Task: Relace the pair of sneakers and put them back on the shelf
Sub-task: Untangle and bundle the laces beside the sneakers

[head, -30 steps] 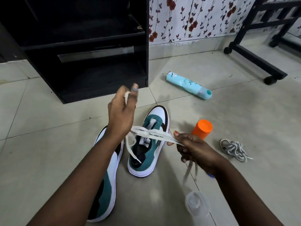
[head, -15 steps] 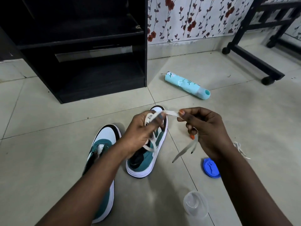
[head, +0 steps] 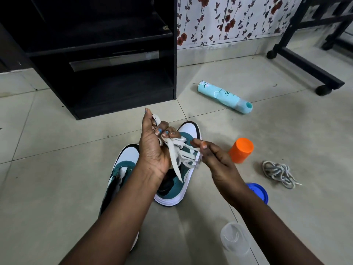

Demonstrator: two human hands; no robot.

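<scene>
Two teal, white and black sneakers stand on the tiled floor, toes pointing away: the left sneaker [head: 125,165] is partly under my left forearm, the right sneaker [head: 179,186] lies below my hands. My left hand [head: 154,148] is closed around a bunched white shoelace [head: 179,155], with loops sticking out above the fist and ends dangling over the right sneaker. My right hand [head: 215,159] pinches the same lace with thumb and fingers. A second lace [head: 278,173] lies coiled on the floor at the right. The black shelf [head: 107,46] stands behind, its lower compartments dark.
An orange cap [head: 241,150] stands beside my right hand, a blue lid [head: 259,191] just behind my right wrist. A clear plastic bottle [head: 235,240] is at the bottom. A light-blue spray can [head: 225,97] lies further back. A black wheeled frame [head: 305,64] occupies the right rear.
My hands have come together and the lace, earlier stretched between them, is now gathered into a bunch in my left fist. The orange cap is visible again.
</scene>
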